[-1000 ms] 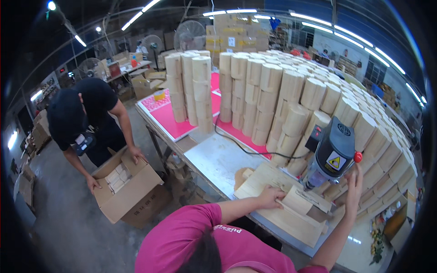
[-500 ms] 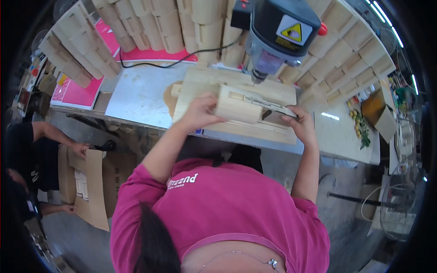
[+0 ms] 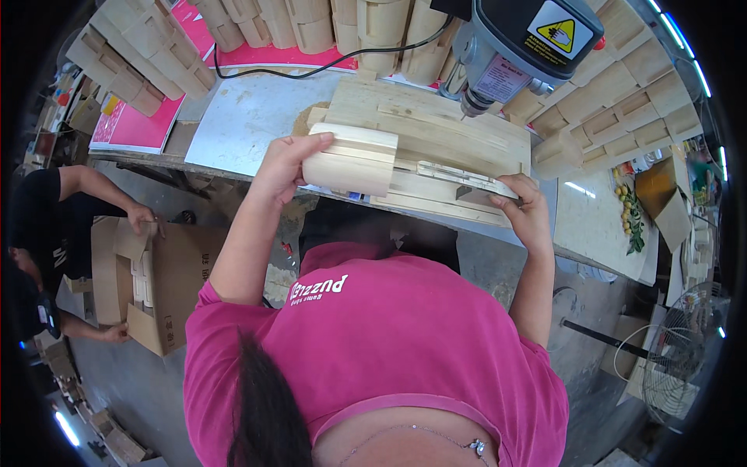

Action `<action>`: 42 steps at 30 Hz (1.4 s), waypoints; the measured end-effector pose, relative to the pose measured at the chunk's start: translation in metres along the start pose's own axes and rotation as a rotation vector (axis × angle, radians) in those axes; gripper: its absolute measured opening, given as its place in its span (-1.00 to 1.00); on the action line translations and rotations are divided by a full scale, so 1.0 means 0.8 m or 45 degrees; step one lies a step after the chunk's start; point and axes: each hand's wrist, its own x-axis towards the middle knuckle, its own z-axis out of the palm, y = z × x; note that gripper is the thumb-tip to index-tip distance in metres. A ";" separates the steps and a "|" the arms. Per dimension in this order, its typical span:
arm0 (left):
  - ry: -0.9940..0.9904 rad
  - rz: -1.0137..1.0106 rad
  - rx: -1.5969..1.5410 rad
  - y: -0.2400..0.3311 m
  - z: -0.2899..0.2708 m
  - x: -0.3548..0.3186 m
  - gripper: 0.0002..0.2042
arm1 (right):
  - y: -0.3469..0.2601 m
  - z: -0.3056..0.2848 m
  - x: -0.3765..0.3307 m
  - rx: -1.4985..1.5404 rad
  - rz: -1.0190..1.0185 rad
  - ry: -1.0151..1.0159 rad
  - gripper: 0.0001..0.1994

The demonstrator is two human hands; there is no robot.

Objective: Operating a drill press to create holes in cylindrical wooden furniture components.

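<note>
The left hand (image 3: 284, 167) is curled over the end of a pale, rounded block of unfinished wood (image 3: 352, 161), gripping it at about 12 o'clock from the person's pink shirt; the block lies on a stack of flat, light wooden boards (image 3: 436, 132) on the grey metal surface (image 3: 241, 117). The right hand (image 3: 521, 206), at about 1 o'clock, closes its fingers on the near edge of a thin, pale wooden strip (image 3: 459, 183) that touches the block's right end. Just beyond the boards, at 1 o'clock, stands a grey drill press head (image 3: 529, 39) bearing a square white label with a yellow warning triangle on its top and a small pinkish rectangular label on its side. Stacks of curved, raw wooden pieces (image 3: 622, 101) crowd the far edge. A flat bright pink package (image 3: 132, 124) lies at 10 o'clock. At 9 o'clock another person's hand (image 3: 140, 215) rests on an open brown cardboard box (image 3: 156, 272) on the floor.
</note>
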 end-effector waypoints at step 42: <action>-0.033 1.204 1.175 -0.076 0.082 0.104 -0.55 | 0.043 0.030 0.070 -0.058 0.070 0.357 -0.69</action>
